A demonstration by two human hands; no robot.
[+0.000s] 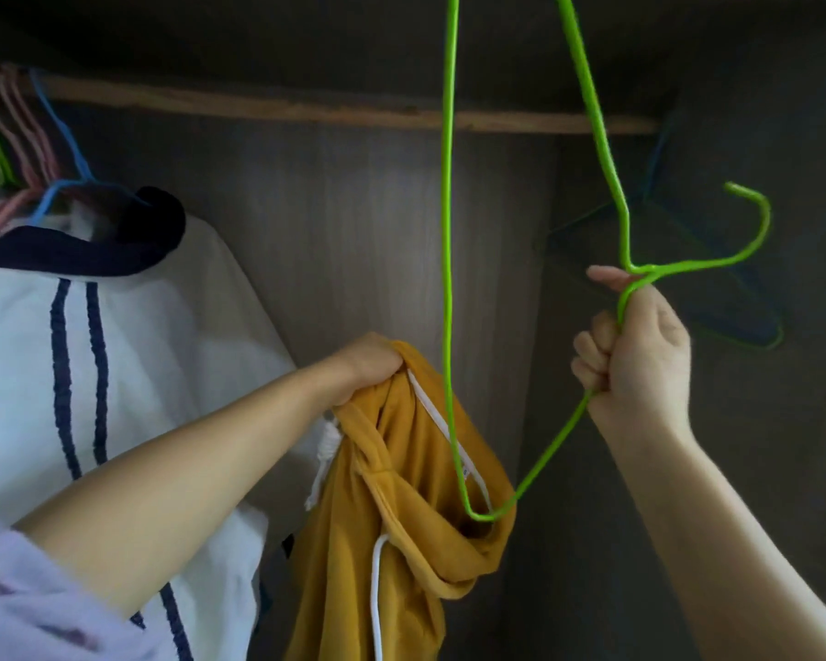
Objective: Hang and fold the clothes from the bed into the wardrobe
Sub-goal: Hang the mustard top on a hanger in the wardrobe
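right hand [640,345] has its grip curled tight round the neck of the green hanger [447,279], just below the hook, fingers wrapped on the thin wire. left hand [370,362] bunches the collar end of the mustard hoodie [401,517] in a closed grip, cloth gathered in the fist. both are held up inside the wardrobe, below the wooden rail [306,109]; one lower corner of the hanger dips into the hoodie's neck opening.

the hoodie looks soft, thick and fairly heavy for a thin hanger; it droops in deep folds and its white drawcord [377,593] dangles loose. likely it will sag and slide unless the shoulder seams sit squarely on the hanger's arms, so holding at the neckline and feeding one arm in at a time seems best. the hanger is slim coated wire, smooth and probably springy, so gripping by the neck gives the most control.

at left a white garment with navy stripes [115,326] hangs among pink and blue hangers [44,150].
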